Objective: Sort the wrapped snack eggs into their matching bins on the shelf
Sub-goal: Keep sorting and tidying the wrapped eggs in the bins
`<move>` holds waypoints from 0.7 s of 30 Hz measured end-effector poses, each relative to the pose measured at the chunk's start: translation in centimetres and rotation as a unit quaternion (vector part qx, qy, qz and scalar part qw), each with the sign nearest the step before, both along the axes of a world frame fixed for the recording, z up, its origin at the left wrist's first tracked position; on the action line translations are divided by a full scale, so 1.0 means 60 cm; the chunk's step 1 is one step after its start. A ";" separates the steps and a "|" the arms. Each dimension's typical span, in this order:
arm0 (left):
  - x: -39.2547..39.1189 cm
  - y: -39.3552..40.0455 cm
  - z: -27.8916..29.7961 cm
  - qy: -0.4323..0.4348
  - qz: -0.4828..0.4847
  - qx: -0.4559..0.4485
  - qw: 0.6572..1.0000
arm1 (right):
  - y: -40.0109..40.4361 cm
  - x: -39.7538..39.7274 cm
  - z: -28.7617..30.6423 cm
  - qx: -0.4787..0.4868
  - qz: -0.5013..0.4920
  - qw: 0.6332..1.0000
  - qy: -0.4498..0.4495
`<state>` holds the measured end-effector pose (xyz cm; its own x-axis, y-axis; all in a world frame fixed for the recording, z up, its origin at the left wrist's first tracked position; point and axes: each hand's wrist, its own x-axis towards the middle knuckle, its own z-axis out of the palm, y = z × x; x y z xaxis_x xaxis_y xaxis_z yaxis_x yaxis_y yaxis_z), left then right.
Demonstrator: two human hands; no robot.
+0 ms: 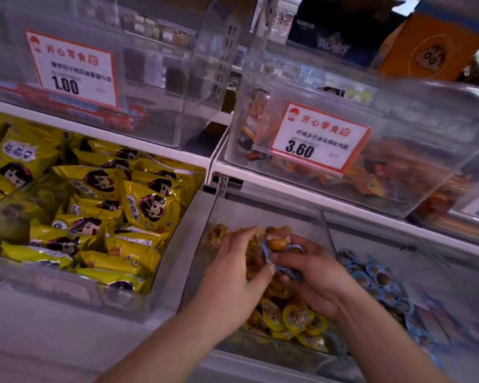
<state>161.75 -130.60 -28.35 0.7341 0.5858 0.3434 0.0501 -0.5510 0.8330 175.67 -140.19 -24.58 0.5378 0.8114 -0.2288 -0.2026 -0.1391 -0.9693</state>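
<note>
Both hands are inside the middle clear bin (263, 214), which holds several yellow-wrapped snack eggs (293, 317). My right hand (313, 275) grips a few blue-wrapped eggs (277, 244), one brown egg showing at the top of the bunch. My left hand (241, 275) has its fingers curled into the yellow-wrapped pile beside that bunch; what they hold is hidden. To the right, a second clear bin (426, 261) contains several blue-wrapped eggs (371, 275).
A left bin (166, 269) is packed with yellow snack bags. On the upper shelf stand clear bins with price tags reading 1.00 (72, 67) and 3.60 (318, 139). An orange box (429, 48) sits at the top right.
</note>
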 end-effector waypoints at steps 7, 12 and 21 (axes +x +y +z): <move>0.041 0.025 -0.016 0.004 -0.062 -0.082 0.995 | -0.014 0.011 -0.015 0.011 -0.076 0.997 0.018; 0.040 0.015 -0.019 0.018 -0.071 -0.072 0.995 | -0.014 0.007 -0.025 -0.013 -0.111 0.979 0.172; 0.037 -0.005 0.002 -0.029 -0.069 0.019 0.997 | -0.048 0.009 0.004 0.068 0.015 0.980 0.188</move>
